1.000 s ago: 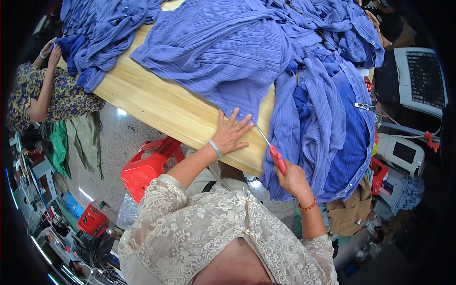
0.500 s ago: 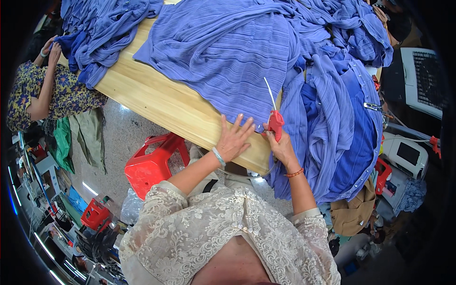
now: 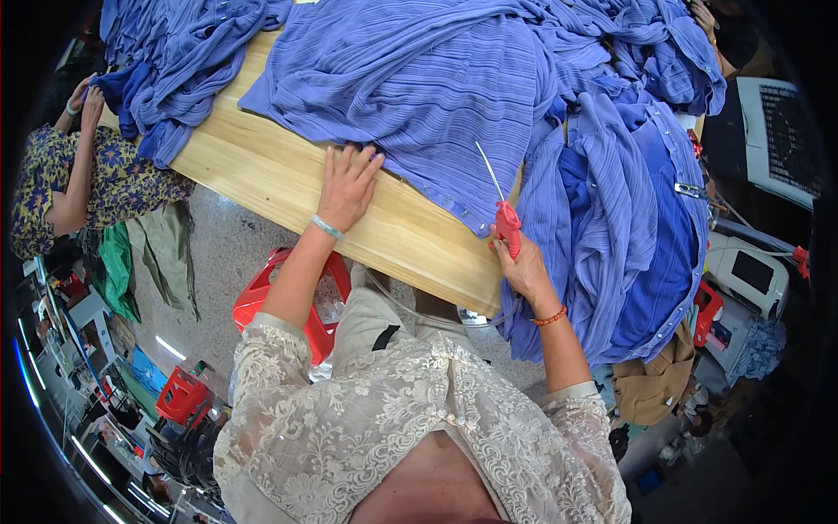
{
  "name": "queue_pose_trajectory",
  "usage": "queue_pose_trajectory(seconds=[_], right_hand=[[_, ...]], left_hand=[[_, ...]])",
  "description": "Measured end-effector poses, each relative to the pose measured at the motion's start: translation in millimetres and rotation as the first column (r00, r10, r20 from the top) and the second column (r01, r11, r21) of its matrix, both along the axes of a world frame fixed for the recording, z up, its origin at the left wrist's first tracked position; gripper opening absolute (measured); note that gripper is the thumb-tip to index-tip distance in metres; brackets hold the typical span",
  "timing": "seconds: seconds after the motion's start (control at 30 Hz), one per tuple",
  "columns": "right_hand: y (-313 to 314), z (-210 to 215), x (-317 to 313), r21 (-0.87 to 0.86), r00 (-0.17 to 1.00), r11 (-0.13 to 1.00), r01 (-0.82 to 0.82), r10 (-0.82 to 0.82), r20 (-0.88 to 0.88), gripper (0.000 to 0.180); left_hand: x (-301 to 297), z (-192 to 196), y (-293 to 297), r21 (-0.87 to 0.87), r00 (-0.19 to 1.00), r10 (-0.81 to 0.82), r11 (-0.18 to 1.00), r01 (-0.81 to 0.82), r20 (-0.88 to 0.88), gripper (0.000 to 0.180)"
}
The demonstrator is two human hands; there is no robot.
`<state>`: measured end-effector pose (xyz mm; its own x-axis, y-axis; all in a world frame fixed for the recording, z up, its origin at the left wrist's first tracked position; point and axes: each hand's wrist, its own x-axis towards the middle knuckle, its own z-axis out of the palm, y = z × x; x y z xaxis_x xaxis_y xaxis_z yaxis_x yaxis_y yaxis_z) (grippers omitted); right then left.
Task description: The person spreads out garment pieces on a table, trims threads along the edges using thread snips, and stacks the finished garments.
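Your right hand point(image 3: 524, 266) grips the red air gun point(image 3: 508, 229), its thin nozzle angling up-left over the blue garment point(image 3: 419, 96); your left hand point(image 3: 347, 185) lies flat, fingers spread, apparently pinning the hem on the table point(image 3: 262, 166).

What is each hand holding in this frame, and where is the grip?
The right hand grips a red-handled tool by its red handle, thin metal nozzle pointing up. The left hand holds nothing; it lies flat on the blue pleated fabric at the wooden table.

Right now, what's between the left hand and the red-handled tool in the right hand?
Head view: between the left hand and the red-handled tool lies the buttoned hem of the blue pleated garment, with bare wooden table below it.
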<state>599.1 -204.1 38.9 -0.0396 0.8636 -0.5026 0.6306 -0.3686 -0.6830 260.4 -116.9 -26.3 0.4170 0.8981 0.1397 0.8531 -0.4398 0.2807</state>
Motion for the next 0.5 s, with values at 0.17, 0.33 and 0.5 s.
queue_pose_trajectory(seconds=[0.17, 0.33, 0.5], right_hand=[[-0.4, -5.9, 0.6, -0.001, 0.999, 1.0, 0.032, -0.032, -0.012, 0.026], [1.6, -3.7, -0.9, -0.002, 1.0, 1.0, 0.021, -0.021, 0.014, 0.026], [-0.9, -4.1, 0.3, 0.033, 0.999, 0.998, 0.047, -0.047, -0.007, 0.025]], left_hand=[[15.6, 4.9, 28.0, 0.127, 0.992, -0.092, 0.989, 0.08, 0.086, 0.026], [7.1, 10.8, 37.8, -0.023, 0.967, -0.147, 0.988, 0.155, 0.207, 0.016], [-12.7, 42.2, 23.5, -0.738, 0.951, 0.113, 0.659, 0.145, 0.288, 0.007]])
